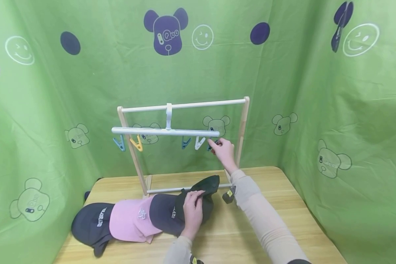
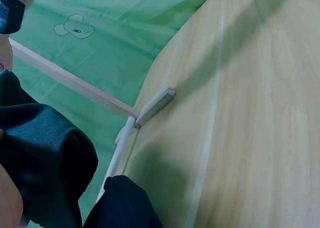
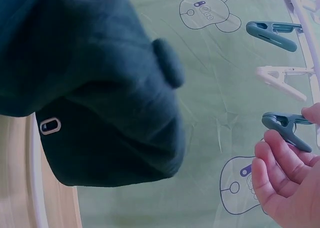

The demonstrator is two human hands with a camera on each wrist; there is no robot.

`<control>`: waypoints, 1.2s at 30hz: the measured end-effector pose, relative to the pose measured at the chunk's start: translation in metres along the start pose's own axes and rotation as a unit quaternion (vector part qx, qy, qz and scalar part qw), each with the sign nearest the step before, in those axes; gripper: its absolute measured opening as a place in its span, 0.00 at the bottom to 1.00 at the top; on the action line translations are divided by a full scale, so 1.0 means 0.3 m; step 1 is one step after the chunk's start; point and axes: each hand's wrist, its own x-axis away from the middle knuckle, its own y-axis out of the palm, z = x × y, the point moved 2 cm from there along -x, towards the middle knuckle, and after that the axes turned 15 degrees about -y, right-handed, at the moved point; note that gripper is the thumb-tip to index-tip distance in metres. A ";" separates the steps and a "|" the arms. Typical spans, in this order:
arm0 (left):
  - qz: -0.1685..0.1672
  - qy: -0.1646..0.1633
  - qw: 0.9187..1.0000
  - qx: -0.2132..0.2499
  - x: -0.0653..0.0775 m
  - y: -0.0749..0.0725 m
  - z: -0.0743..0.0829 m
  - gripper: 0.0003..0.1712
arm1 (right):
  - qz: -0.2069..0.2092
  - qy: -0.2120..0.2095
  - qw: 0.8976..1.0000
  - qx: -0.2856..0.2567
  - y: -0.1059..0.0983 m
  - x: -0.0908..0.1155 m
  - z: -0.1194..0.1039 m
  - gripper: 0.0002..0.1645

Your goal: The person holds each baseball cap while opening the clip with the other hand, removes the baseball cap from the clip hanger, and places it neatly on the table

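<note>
My left hand [image 1: 193, 213] grips a dark green cap [image 1: 208, 186] by its edge, raised above the tabletop's front part. In the left wrist view the cap's ribbed fabric [image 2: 45, 143] shows beside my fingers. My right hand [image 1: 223, 151] pinches the teal clip [image 3: 286, 122] at the right end of a white hanger bar [image 1: 145, 131], thumb on one arm and fingers on the other. The right wrist view shows that clip's nose end together, with the cap hanging to its left. A white clip [image 1: 199, 143] and another teal clip [image 1: 185, 142] hang beside it.
The hanger hooks over the top rod of a wooden stand [image 1: 243, 128]. A blue clip [image 1: 119, 143] and a yellow clip [image 1: 136, 143] hang at its left. On the wooden table [image 1: 250, 234] lie overlapping caps: navy [image 1: 89, 223], pink [image 1: 127, 220], navy [image 1: 163, 211]. Green curtains enclose three sides.
</note>
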 end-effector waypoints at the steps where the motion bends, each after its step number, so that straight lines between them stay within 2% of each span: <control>1: -0.002 0.000 1.000 0.000 0.002 0.002 0.000 0.13 | 0.001 -0.001 1.000 -0.001 0.000 0.000 -0.001 0.24; 10: -0.027 -0.008 1.000 -0.003 0.020 0.026 -0.013 0.13 | 0.000 0.002 1.000 0.004 -0.009 0.002 -0.002 0.24; 17: -0.045 -0.031 0.998 -0.010 0.034 0.045 -0.034 0.12 | -0.006 0.012 1.000 -0.006 -0.017 0.001 -0.006 0.23; 22: -0.047 -0.025 0.998 -0.026 0.048 0.054 -0.031 0.11 | -0.002 0.012 1.000 -0.011 -0.019 0.000 0.000 0.23; 29: -0.061 -0.033 0.996 -0.056 0.063 0.068 -0.041 0.11 | -0.002 0.005 1.000 -0.011 -0.015 0.000 0.006 0.23; 36: -0.074 -0.038 0.994 -0.065 0.078 0.080 -0.058 0.12 | -0.004 0.008 1.000 -0.016 -0.018 0.000 0.006 0.23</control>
